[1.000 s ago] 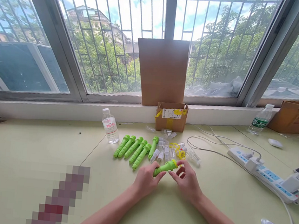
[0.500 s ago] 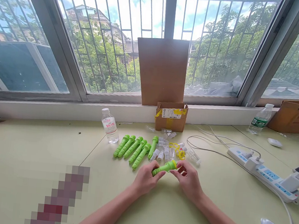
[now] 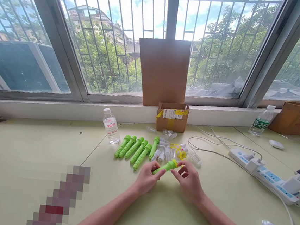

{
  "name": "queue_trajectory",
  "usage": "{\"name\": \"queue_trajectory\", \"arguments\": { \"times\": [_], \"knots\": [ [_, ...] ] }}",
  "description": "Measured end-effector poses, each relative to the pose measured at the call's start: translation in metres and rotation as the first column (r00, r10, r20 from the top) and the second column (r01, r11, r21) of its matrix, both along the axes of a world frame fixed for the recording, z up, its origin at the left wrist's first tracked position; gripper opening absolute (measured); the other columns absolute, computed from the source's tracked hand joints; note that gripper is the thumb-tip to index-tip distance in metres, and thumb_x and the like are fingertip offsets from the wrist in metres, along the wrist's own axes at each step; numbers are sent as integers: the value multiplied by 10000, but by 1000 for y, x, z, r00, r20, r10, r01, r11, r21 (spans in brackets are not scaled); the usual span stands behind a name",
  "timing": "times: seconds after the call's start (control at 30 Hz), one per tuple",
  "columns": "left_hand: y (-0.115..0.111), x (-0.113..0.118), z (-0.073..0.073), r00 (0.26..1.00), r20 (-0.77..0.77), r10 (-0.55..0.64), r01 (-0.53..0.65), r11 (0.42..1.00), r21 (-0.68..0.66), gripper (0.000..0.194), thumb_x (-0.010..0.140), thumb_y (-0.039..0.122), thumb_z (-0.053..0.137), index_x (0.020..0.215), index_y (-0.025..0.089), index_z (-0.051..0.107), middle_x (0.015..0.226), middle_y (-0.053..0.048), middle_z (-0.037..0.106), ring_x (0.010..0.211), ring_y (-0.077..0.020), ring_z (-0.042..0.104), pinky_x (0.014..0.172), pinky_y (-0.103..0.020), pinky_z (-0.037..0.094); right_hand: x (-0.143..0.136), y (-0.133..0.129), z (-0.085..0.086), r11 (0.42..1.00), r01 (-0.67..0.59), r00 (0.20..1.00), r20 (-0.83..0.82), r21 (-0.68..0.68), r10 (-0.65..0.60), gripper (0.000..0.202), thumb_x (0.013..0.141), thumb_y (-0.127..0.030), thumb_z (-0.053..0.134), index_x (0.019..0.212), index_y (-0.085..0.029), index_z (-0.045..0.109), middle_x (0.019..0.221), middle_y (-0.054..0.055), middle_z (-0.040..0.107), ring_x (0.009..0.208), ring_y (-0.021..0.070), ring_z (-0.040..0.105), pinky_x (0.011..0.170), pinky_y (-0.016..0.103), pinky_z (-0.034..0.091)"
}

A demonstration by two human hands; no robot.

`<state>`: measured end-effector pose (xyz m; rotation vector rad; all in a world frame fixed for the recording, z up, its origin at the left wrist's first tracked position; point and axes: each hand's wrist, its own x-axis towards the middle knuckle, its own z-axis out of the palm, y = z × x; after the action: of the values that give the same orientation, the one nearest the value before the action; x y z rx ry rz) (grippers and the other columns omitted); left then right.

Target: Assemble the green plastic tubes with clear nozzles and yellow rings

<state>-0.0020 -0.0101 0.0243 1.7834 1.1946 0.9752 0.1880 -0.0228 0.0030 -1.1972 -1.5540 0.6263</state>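
Tube (image 3: 169,165) of green, with a yellow band (image 3: 175,162) at its far end, lies tilted in the left hand (image 3: 146,177), whose grip is closed around its lower part. The right hand (image 3: 189,181) has fingertips at the banded end; whether that grip is pinching it, I cannot tell. Beyond the hands, six green pieces (image 3: 133,148) rest on the surface (image 3: 91,198), beside clear and white parts (image 3: 167,152) and yellow rings (image 3: 182,155). Behind stands an open cardboard box (image 3: 171,124); a bottle (image 3: 111,128) stands left.
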Motion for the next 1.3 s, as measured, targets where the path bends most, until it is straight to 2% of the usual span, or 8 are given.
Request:
{"name": "queue_trajectory", "arguments": {
  "times": [0.23, 0.33, 0.4, 0.57, 0.83, 1.07, 1.3],
  "knots": [
    [4, 0, -2, 995, 89, -48, 71, 960, -271, 430, 785, 603, 537, 742, 178, 491, 579, 24, 601, 319, -47, 346, 341, -188, 230, 1, 0, 2, 999, -9, 1000, -4, 35, 9, 190, 817, -342, 629, 904, -219, 513, 873, 22, 571, 606, 134, 583, 485, 261, 482],
    [6, -2, 1, 994, 100, -48, 79, 937, -341, 480, 793, 648, 475, 727, 174, 499, 574, 12, 615, 277, -45, 342, 304, -188, 195, 1, -2, 1, 998, -17, 1000, -6, 65, 18, 188, 809, -333, 642, 889, -218, 516, 848, 18, 572, 600, 135, 589, 481, 262, 489],
    [7, -4, 3, 993, 100, -59, 90, 933, -348, 476, 786, 645, 487, 724, 173, 502, 562, 17, 607, 277, -44, 347, 299, -182, 200, 0, -3, 1, 996, -21, 1000, -11, 92, 22, 180, 809, -324, 644, 879, -216, 518, 842, 18, 573, 594, 134, 593, 479, 262, 492],
    [5, -5, 3, 995, 57, -84, 97, 951, -294, 410, 674, 538, 688, 740, 176, 506, 558, 37, 597, 327, -54, 403, 316, -166, 277, 0, -5, 2, 992, -19, 1000, -9, 122, 21, 149, 818, -311, 638, 859, -214, 533, 858, 28, 590, 597, 134, 598, 490, 264, 495],
    [2, -1, 2, 992, 63, -111, 125, 940, -318, 424, 756, 572, 591, 702, 155, 534, 594, -9, 627, 353, -75, 475, 331, -174, 308, 2, -3, 3, 997, -10, 1000, 19, 81, 8, 138, 819, -311, 636, 809, -210, 543, 844, 28, 595, 615, 138, 597, 514, 265, 492],
    [3, -1, -2, 988, 68, -135, 151, 918, -367, 484, 777, 640, 518, 707, 161, 514, 583, -14, 633, 342, -72, 455, 331, -176, 287, 2, 0, 1, 999, -17, 998, 60, 43, 14, 171, 811, -317, 631, 902, -214, 530, 805, 10, 589, 602, 141, 595, 495, 261, 494],
    [4, -3, 3, 980, 40, -193, 194, 908, -372, 515, 788, 675, 458, 760, 164, 516, 578, -5, 633, 305, -53, 406, 314, -167, 251, 2, -1, 0, 996, -3, 998, 67, 85, -3, 183, 817, -360, 621, 892, -212, 544, 782, 17, 600, 584, 146, 600, 482, 266, 498]
  ]
}}
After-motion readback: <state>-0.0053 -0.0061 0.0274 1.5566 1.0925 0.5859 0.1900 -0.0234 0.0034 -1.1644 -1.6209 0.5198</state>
